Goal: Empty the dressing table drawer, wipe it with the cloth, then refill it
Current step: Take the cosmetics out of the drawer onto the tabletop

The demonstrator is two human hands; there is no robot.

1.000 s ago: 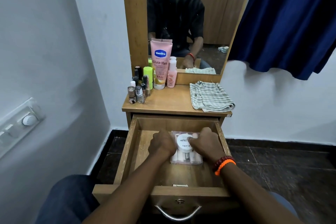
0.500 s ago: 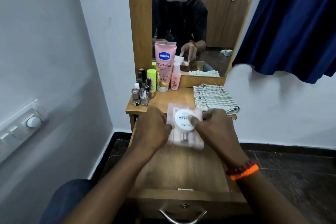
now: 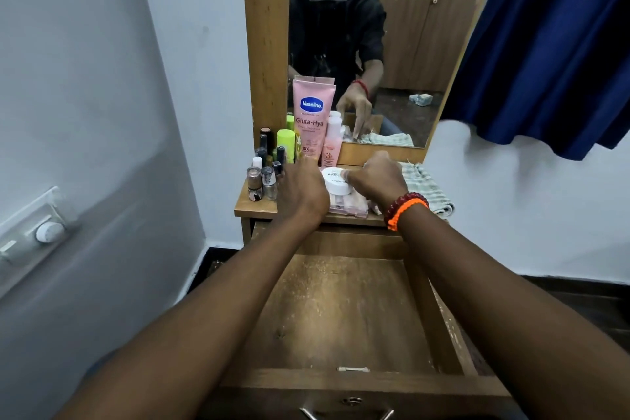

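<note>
- The wooden dressing-table drawer [image 3: 344, 314] is pulled out toward the person, and its scuffed bottom lies bare in view
- Both hands reach over the drawer to the wooden counter [image 3: 254, 206] above it, and between them they hold a clear plastic pack of pink items [image 3: 349, 203] with a round white jar [image 3: 335, 181] on top
- The pack sits at the counter's front edge, near its middle; whether it rests fully on the wood cannot be told
- The left hand [image 3: 301, 191] has its fingers curled shut on the pack's left side
- The right hand [image 3: 375, 177] is closed on the right side, with its thumb pressed on the white jar's lid; red and orange bead bracelets [image 3: 405, 210] circle that wrist
- At the counter's back left corner stands a cluster of small nail-polish bottles [image 3: 262, 177], a lime-green tube [image 3: 285, 145], a tall pink Vaseline tube [image 3: 313, 116] and a small pink bottle [image 3: 332, 143]
- A folded green-and-white checked cloth [image 3: 426, 187] lies at the counter's right edge, just beside the right hand
- The mirror [image 3: 402, 44] behind the counter reflects the person and the reaching hand
</note>
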